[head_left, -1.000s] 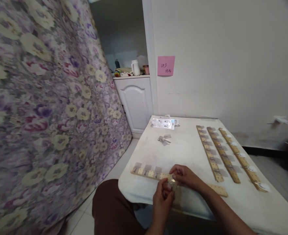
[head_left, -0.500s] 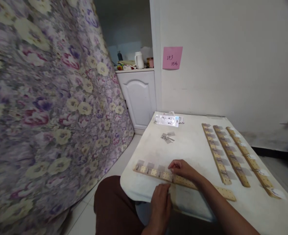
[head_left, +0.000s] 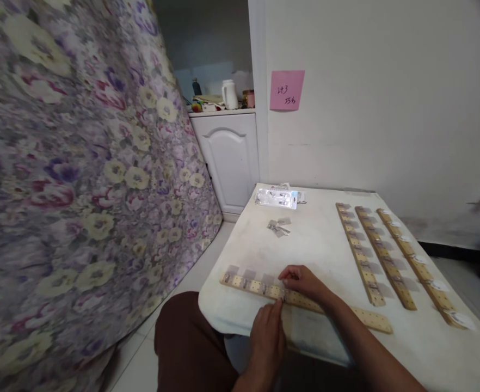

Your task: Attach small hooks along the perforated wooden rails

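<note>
A long wooden strip point(head_left: 250, 286) with rows of small holes lies along the near edge of the table. Small metal clips with clear plastic flaps point(head_left: 248, 276) sit on its left half. My right hand point(head_left: 303, 281) is above the strip's middle, thumb and fingers pinched beside the rightmost fitted clip; what it grips is too small to make out. From the front, my left hand point(head_left: 265, 333) reaches up with its fingers closed together, their tips at the strip's near edge by the same clip. Whatever those fingertips hold is hidden.
A small pile of loose clips point(head_left: 278, 227) lies beyond the strip. Clear blister packs point(head_left: 276, 198) rest at the table's back left. On the right stand three similar strips in a row point(head_left: 360, 253), fitted with clips. A floral curtain point(head_left: 101, 190) hangs at left.
My left hand has moved up slightly, bringing its fingertips to the strip's near edge. The right hand stays nearly in place, still pinched. The view has shifted a little.
</note>
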Demonstrator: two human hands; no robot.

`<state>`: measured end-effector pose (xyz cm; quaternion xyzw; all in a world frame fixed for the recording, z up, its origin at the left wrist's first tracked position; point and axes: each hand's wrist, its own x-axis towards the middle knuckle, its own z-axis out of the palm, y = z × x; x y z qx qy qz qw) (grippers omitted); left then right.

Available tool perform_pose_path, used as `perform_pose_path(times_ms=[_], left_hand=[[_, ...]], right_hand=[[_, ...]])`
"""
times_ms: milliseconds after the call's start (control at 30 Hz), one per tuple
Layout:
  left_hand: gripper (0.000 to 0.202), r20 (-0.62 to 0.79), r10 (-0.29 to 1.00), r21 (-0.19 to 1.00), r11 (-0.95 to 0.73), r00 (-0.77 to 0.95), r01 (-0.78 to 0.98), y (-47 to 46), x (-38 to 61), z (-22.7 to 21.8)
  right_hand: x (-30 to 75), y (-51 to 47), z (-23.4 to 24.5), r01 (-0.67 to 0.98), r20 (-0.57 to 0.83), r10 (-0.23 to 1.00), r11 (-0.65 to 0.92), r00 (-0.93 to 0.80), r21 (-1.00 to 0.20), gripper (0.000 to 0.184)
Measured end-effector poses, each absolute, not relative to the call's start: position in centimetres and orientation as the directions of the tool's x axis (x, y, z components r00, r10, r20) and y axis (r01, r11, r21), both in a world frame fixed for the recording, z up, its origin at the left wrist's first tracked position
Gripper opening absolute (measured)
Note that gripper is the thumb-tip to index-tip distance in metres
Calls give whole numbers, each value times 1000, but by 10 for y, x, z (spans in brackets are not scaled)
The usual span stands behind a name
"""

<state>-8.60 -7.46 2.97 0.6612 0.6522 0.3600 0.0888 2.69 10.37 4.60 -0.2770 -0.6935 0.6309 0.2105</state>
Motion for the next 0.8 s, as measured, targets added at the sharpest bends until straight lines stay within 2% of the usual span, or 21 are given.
perform_pose_path(times_ms=[467, 800], left_hand=[[57, 269, 960, 508, -77, -73, 858, -73, -84, 34], [62, 245, 967, 502, -62, -73, 863, -73, -84, 35]], right_hand=[[27, 102, 52, 115, -61, 669, 37, -741, -993, 17], [26, 103, 49, 116, -66, 659, 33, -750, -993, 18]])
